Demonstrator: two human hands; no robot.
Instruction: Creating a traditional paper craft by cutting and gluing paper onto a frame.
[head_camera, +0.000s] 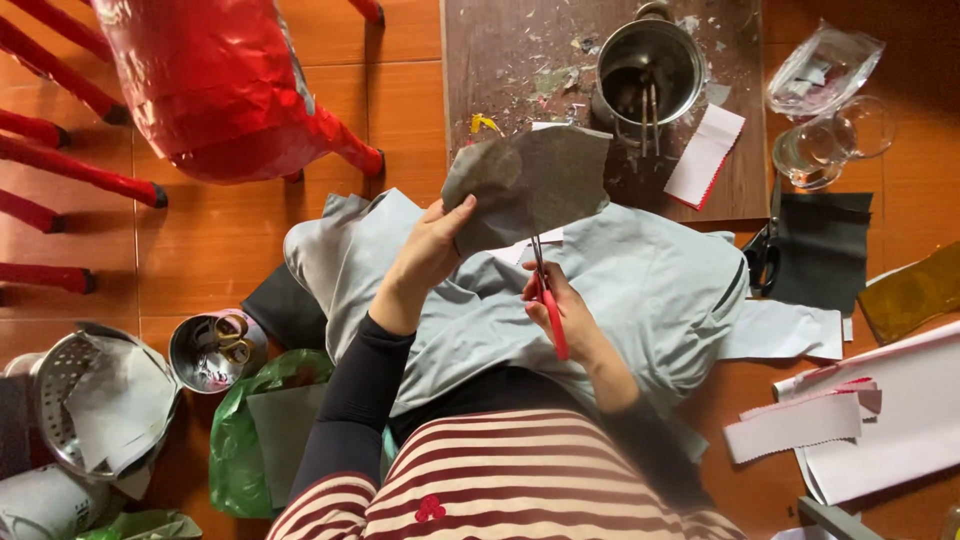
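One grey sheet (527, 183) pinched in the left hand (432, 243) — right hand (560, 305) grips one pair of red scissors (546, 295), cutting its edge — two metal pots (650, 70) nearby

Scissors: two, red-handled pair (548, 310), black pair (766, 250). Metal pots: two (650, 65) (205, 352). Glass: one (822, 145).

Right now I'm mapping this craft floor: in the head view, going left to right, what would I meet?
Metal colander → small tin of tape rolls → left hand holding the grey sheet → right hand with red-handled scissors → black scissors → clear glass.
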